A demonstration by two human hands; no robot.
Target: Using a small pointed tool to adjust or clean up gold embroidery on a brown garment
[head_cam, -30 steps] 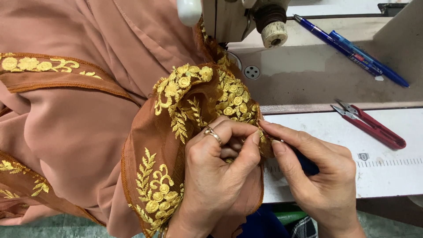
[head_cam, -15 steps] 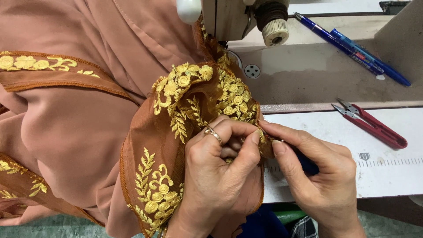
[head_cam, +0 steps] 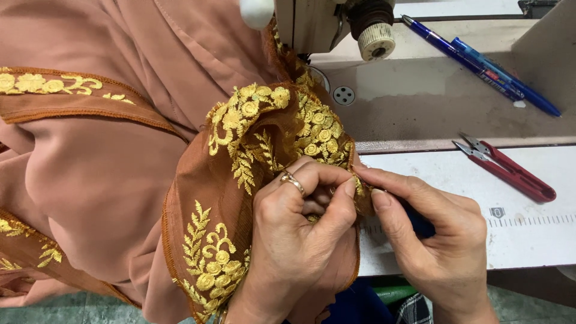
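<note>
Bare hands, gold ring (head_cam: 292,182) on left hand (head_cam: 294,246)

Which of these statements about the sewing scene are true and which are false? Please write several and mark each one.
1. Both hands pinch the edge of the brown embroidered fabric. True: the left hand and the right hand meet at its edge.
2. The red thread snips are held in the right hand. False: they lie on the white table, apart from both hands.
3. Two blue pens lie behind the snips. True.
4. The left hand wears no ring. False: a ring sits on one finger.
5. The embroidery is silver. False: it is yellow-gold flowers and leaves.
</note>
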